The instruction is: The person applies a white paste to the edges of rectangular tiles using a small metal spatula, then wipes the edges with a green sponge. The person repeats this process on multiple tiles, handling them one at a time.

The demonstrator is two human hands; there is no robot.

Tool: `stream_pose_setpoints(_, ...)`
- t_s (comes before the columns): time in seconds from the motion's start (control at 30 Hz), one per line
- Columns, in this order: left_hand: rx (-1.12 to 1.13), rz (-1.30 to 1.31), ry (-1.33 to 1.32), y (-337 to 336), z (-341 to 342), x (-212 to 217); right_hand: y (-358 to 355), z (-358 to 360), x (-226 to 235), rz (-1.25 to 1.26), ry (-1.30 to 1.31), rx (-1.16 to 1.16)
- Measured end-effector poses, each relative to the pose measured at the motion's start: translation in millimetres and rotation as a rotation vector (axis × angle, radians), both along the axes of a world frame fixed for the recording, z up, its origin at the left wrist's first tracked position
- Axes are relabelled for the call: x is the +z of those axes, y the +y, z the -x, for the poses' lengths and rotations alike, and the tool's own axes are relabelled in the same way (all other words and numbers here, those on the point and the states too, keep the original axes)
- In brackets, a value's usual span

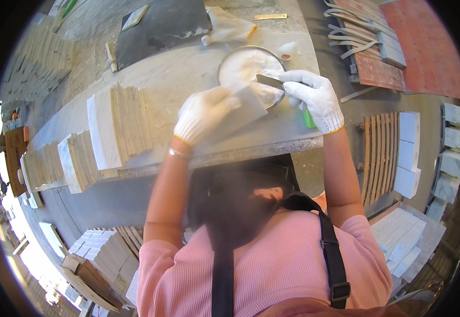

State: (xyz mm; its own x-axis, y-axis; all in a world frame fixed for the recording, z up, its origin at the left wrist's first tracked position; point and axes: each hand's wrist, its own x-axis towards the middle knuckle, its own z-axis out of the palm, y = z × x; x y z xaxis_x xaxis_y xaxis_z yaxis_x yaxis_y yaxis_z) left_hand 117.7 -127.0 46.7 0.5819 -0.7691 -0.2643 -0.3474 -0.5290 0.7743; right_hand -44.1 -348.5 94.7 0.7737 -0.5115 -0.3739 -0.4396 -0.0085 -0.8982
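Note:
My left hand (203, 113), in a white knitted glove, grips a thin pale stone tile (250, 108) by its left side. The tile tilts over the table at the near edge of a round metal-rimmed pan (220, 74). White powder or paste (240, 66) fills much of the pan. In my right hand (314, 99), gloved the same way, is a scraper (269, 81) with a flat dark blade. Its blade is above the right part of the pan, with some white material by its tip. Beneath the right hand a green object (308, 118) shows partly.
Rows of upright tiles (106, 129) stand along the table's left side. Behind the pan lie a dark grey sheet (161, 31), a crumpled white glove or cloth (230, 26) and a small clear bag (288, 50). Slatted pallets (380, 158) and tile stacks (406, 153) sit on the right floor.

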Motion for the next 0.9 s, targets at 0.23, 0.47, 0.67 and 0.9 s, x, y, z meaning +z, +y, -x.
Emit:
stream_pose_setpoints(0.23, 0.014, 0.015, 0.038, 0.0, -1.3, -0.8, 8.4, -0.9, 6.1, 0.077, -0.067, 0.014)
stream_pose_setpoints(0.47, 0.008, 0.017, 0.046, -0.7, -2.7, -0.7, 14.4, 0.0, 5.1, 0.135, -0.162, 0.038)
stream_pose_setpoints(0.67, 0.016, 0.002, 0.064, -0.5, -1.3, 0.7, 15.3, 0.6, 1.8, 0.446, -0.218, 0.103)
stream_pose_setpoints(0.9, 0.013, -0.014, 0.091, -0.3, -3.3, 1.8, 14.3, -2.6, -0.6, 0.480, -0.167, 0.082)
